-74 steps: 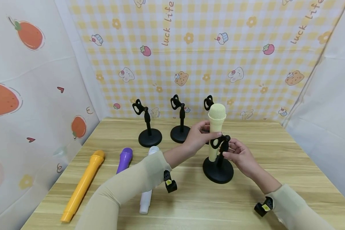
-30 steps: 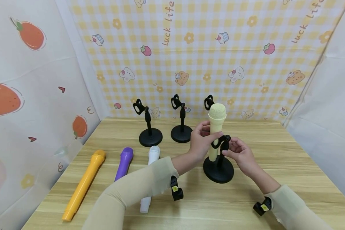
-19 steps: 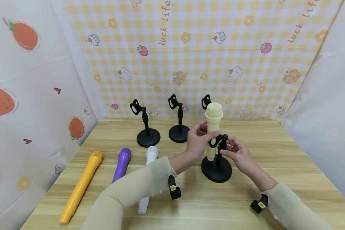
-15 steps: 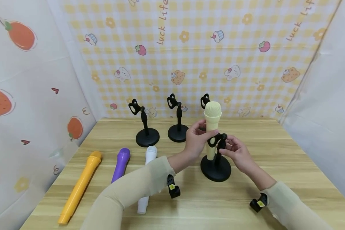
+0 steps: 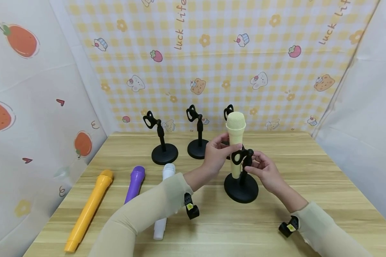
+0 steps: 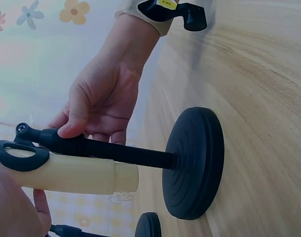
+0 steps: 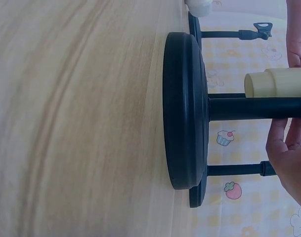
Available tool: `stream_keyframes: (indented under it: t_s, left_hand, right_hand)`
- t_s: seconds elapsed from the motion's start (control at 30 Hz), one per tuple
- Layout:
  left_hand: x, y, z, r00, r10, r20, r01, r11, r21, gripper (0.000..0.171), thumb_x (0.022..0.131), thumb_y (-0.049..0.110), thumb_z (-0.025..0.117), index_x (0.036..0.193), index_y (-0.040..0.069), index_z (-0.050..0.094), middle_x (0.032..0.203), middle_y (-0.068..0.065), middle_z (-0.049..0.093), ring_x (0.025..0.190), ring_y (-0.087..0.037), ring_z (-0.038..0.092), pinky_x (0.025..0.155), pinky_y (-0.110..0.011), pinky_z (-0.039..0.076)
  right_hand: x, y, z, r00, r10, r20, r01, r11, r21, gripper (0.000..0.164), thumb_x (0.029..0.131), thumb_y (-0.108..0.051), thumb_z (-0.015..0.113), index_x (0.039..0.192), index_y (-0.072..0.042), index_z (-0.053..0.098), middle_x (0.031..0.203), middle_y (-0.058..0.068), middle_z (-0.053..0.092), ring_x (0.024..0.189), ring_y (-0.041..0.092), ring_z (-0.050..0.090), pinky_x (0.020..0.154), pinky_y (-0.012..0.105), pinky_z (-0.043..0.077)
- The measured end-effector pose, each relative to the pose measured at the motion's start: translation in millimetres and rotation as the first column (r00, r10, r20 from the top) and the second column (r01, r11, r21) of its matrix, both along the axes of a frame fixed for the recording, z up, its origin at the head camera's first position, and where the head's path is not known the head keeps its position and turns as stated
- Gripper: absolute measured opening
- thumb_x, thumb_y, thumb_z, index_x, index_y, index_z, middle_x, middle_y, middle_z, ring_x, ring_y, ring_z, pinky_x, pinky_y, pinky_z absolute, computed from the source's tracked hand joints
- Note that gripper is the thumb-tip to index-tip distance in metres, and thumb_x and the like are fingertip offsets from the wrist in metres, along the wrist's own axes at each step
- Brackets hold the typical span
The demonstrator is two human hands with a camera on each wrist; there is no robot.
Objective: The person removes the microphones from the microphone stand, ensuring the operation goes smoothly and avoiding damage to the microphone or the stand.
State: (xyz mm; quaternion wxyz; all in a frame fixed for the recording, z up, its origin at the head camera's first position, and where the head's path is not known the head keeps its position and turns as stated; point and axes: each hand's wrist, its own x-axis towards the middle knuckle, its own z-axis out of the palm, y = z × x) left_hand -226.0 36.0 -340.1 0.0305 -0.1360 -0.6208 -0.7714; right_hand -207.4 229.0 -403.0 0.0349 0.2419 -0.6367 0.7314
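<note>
In the head view my left hand (image 5: 216, 154) holds a cream microphone (image 5: 236, 123) nearly upright, thumb on the near side and fingers behind. The microphone's body passes through the ring-shaped clip of the nearest black microphone stand (image 5: 242, 188); its lower end hangs above the round base, as the left wrist view also shows. My right hand (image 5: 266, 173) pinches the stand's post just under the clip joint. The right wrist view shows the right hand's fingers (image 7: 278, 140) against the post, beside the cream microphone's end (image 7: 276, 84).
Three more black stands stand in a row behind: a left one (image 5: 164, 154), a middle one (image 5: 197, 149) and a right one (image 5: 228, 111), partly hidden. An orange microphone (image 5: 89, 210), a purple one (image 5: 135, 184) and a white one (image 5: 159, 228), partly covered by the left sleeve, lie at left.
The cream microphone's head leans slightly further left relative to the stand. My left wrist has shifted a little left over the last half second. The right hand keeps its grip; the head view has shifted slightly.
</note>
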Motion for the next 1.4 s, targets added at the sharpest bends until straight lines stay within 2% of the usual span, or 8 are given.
stream_keyframes:
  t_s: [0.17, 0.5, 0.7, 0.8, 1.03, 1.23, 1.4]
  left_hand:
    - [-1.0, -2, 1.6, 1.000, -0.030, 0.009, 0.030, 0.999, 0.014, 0.035, 0.080, 0.013, 0.081, 0.113, 0.016, 0.072, 0.106, 0.001, 0.067, 0.084, -0.015, 0.060, 0.069, -0.033, 0.055]
    - [-5.6, -6, 5.6, 0.995, -0.088, 0.044, 0.085, 0.994, 0.074, 0.031, 0.082, 0.010, 0.078, 0.113, 0.011, 0.071, 0.108, -0.004, 0.067, 0.082, -0.014, 0.061, 0.075, -0.036, 0.056]
    - [-7.8, -9, 4.2, 0.991, -0.112, 0.067, 0.106, 0.991, 0.084, 0.033, 0.084, 0.009, 0.077, 0.116, 0.009, 0.070, 0.109, -0.002, 0.067, 0.080, -0.013, 0.059, 0.074, -0.034, 0.055]
    - [-8.8, -10, 3.5, 0.990, -0.124, 0.063, 0.119, 0.989, 0.089, 0.035, 0.084, 0.008, 0.076, 0.118, 0.007, 0.068, 0.109, -0.002, 0.067, 0.081, -0.013, 0.060, 0.073, -0.031, 0.054]
    - [-10.2, -10, 4.9, 0.988, -0.147, 0.052, 0.140, 0.982, 0.124, 0.034, 0.085, 0.006, 0.074, 0.118, 0.005, 0.068, 0.107, -0.003, 0.067, 0.083, -0.014, 0.063, 0.077, -0.036, 0.055]
    - [-9.5, -10, 6.2, 0.986, -0.158, 0.059, 0.149, 0.980, 0.135, 0.035, 0.086, 0.005, 0.073, 0.120, 0.004, 0.066, 0.108, -0.002, 0.067, 0.085, -0.014, 0.063, 0.079, -0.035, 0.055]
    - [-9.1, -12, 5.1, 0.987, -0.156, 0.049, 0.148, 0.979, 0.143, 0.035, 0.087, 0.003, 0.072, 0.122, 0.003, 0.065, 0.110, -0.004, 0.066, 0.088, -0.014, 0.064, 0.083, -0.041, 0.054]
  right_hand:
    - [1.1, 0, 1.5, 1.000, -0.007, -0.002, 0.007, 1.000, 0.003, 0.044, 0.085, 0.017, 0.062, 0.113, -0.018, 0.063, 0.100, -0.003, 0.063, 0.090, 0.011, 0.066, 0.078, 0.026, 0.054]
    - [0.9, -2, 3.8, 0.999, -0.032, 0.004, 0.032, 0.999, 0.018, 0.042, 0.086, 0.015, 0.062, 0.112, -0.018, 0.062, 0.099, -0.003, 0.061, 0.088, 0.011, 0.065, 0.077, 0.024, 0.054]
    - [1.9, -2, 2.4, 1.000, -0.015, -0.001, 0.015, 1.000, 0.000, 0.042, 0.087, 0.016, 0.061, 0.113, -0.017, 0.063, 0.099, -0.002, 0.061, 0.089, 0.011, 0.065, 0.077, 0.024, 0.054]
    - [2.8, -3, 2.7, 1.000, -0.013, 0.004, 0.013, 1.000, -0.004, 0.043, 0.087, 0.016, 0.060, 0.113, -0.018, 0.063, 0.101, -0.002, 0.062, 0.090, 0.011, 0.065, 0.078, 0.025, 0.054]
    - [2.8, -3, 1.9, 0.999, -0.034, 0.018, 0.034, 0.999, 0.001, 0.044, 0.087, 0.016, 0.061, 0.113, -0.020, 0.063, 0.100, -0.002, 0.061, 0.089, 0.011, 0.065, 0.078, 0.024, 0.054]
    - [4.1, -2, 1.2, 0.999, -0.047, 0.022, 0.046, 0.999, 0.001, 0.045, 0.086, 0.015, 0.062, 0.112, -0.021, 0.064, 0.098, -0.003, 0.059, 0.088, 0.010, 0.064, 0.078, 0.024, 0.054]
    - [4.7, -2, 1.2, 0.998, -0.049, 0.029, 0.049, 0.999, 0.006, 0.044, 0.086, 0.015, 0.063, 0.112, -0.021, 0.064, 0.098, -0.003, 0.059, 0.088, 0.010, 0.064, 0.078, 0.024, 0.054]
